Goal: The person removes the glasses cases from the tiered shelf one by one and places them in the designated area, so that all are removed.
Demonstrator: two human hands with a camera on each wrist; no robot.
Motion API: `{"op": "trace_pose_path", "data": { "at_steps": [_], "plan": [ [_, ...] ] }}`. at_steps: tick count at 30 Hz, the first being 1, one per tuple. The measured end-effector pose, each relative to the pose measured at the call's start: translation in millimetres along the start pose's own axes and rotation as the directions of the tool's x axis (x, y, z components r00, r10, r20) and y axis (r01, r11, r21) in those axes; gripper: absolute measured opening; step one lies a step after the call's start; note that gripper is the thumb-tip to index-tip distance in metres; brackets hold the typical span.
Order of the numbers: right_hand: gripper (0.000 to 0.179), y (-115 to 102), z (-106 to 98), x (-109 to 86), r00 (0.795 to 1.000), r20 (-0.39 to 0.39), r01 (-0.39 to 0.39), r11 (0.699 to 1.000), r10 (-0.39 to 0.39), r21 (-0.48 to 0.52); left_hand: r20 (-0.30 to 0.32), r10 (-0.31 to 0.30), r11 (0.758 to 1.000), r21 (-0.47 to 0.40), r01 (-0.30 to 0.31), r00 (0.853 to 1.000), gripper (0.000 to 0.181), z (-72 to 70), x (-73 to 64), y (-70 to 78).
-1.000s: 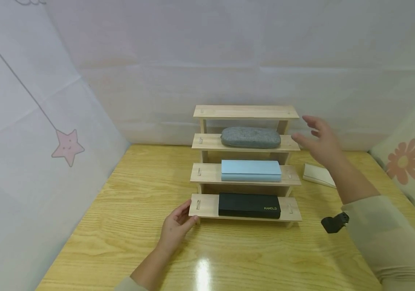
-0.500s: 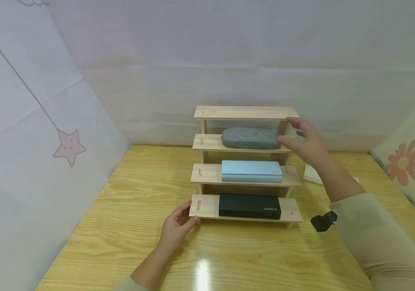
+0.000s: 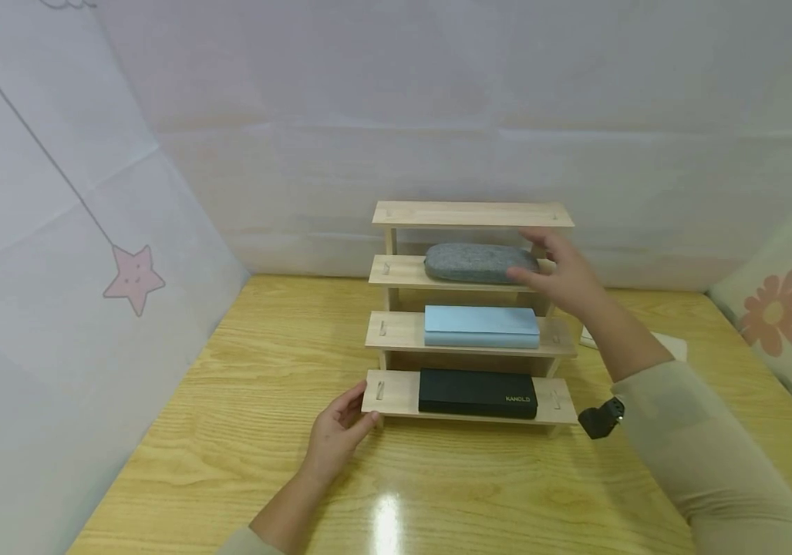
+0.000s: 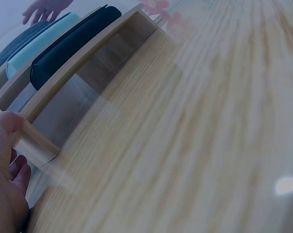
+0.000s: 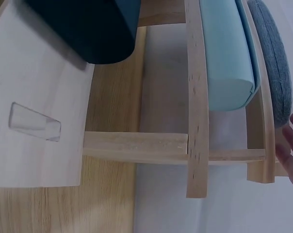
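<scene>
A four-tier wooden display rack [image 3: 472,213] stands on the table. On its second tier from the top lies a grey fabric glasses case [image 3: 472,262]. My right hand [image 3: 565,279] is at the right end of that case, thumb in front and fingers spread apart; in the right wrist view the fingertips [image 5: 284,152] are close beside the case's end. A light blue glasses case [image 3: 482,327] rests one tier lower, and a black glasses case [image 3: 476,393] with gold lettering on the bottom tier. My left hand [image 3: 335,432] grips the bottom tier's left end between thumb and fingers.
A white flat case [image 3: 671,346] lies on the wooden table [image 3: 264,370] to the right of the rack, partly hidden by my right forearm. Pale cloth walls [image 3: 340,169] close off the back and both sides. A black device [image 3: 601,418] hangs at my right cuff.
My right hand has moved left, from beside the rack to the right end of the grey glasses case. The left hand has kept its place at the bottom tier.
</scene>
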State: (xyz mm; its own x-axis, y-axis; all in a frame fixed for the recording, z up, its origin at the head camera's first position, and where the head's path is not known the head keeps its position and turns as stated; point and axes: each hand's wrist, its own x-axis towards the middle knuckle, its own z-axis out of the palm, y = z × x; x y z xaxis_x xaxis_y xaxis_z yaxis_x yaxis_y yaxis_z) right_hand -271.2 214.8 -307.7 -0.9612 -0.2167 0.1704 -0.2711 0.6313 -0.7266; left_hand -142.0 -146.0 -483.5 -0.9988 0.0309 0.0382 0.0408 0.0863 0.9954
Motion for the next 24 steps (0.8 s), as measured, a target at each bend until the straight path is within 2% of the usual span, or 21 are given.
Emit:
{"op": "trace_pose_path", "data": {
  "at_steps": [8, 16, 24],
  "plan": [
    [0.078, -3, 3, 9.9, 0.999, 0.038, 0.037, 0.998, -0.035, -0.053, -0.003, -0.002, 1.0, 0.003, 0.002, 1.0, 0.058, 1.0, -0.1, 0.8],
    [0.082, -1, 7, 19.4, 0.998, 0.062, -0.003, 0.997, 0.008, -0.081, 0.004, 0.008, 1.0, 0.006, -0.008, 1.0, 0.058, 3.1, 0.0, -0.5],
    [0.084, -1, 11, 25.0, 0.997, 0.077, -0.003, 0.997, 0.009, -0.08, 0.007, 0.008, 1.0, 0.008, -0.008, 1.0, 0.059, 4.6, 0.5, -0.2]
  ]
}}
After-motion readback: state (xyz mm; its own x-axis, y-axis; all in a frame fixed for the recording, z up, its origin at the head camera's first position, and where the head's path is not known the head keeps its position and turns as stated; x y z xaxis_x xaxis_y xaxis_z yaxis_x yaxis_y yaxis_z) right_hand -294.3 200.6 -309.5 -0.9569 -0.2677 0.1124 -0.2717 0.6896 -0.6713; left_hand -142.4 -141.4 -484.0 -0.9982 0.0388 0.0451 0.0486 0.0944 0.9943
